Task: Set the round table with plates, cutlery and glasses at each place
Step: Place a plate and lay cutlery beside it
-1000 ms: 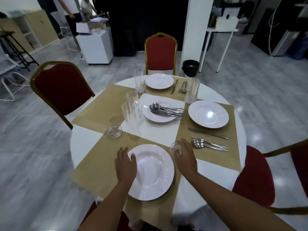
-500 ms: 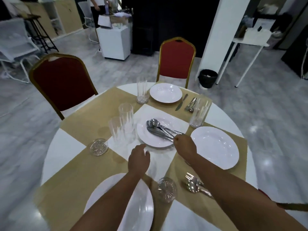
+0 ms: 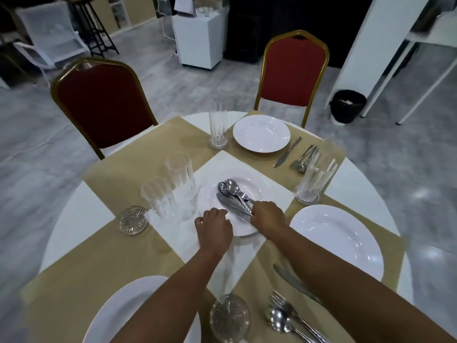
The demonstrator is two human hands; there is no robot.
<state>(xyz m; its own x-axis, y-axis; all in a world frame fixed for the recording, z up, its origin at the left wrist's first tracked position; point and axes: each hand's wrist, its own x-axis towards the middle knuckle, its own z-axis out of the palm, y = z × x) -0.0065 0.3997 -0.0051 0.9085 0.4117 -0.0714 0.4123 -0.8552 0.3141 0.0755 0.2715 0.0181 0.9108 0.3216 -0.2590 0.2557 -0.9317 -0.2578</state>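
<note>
A white plate (image 3: 254, 181) sits in the middle of the round table (image 3: 81, 219) and carries a bundle of spoons and knives (image 3: 232, 194). My right hand (image 3: 268, 217) is closed around the handles of that cutlery. My left hand (image 3: 215, 227) rests with curled fingers on the plate's near rim. Two empty glasses (image 3: 170, 191) stand just left of the plate. Set plates lie at the far place (image 3: 261, 133), the right place (image 3: 341, 236) and the near place (image 3: 118, 315).
Glass coasters lie at the left (image 3: 133, 220) and the near edge (image 3: 229, 318). Tall glasses stand at the far place (image 3: 218, 126) and the right (image 3: 315, 179). Knives and forks lie by the far plate (image 3: 288, 152) and near right (image 3: 289, 315). Two red chairs (image 3: 103, 105) stand behind the table.
Both hands moved from the near plate to the centre plate. My right hand has closed on the cutlery handles, and my left hand has come to rest on the plate's rim.
</note>
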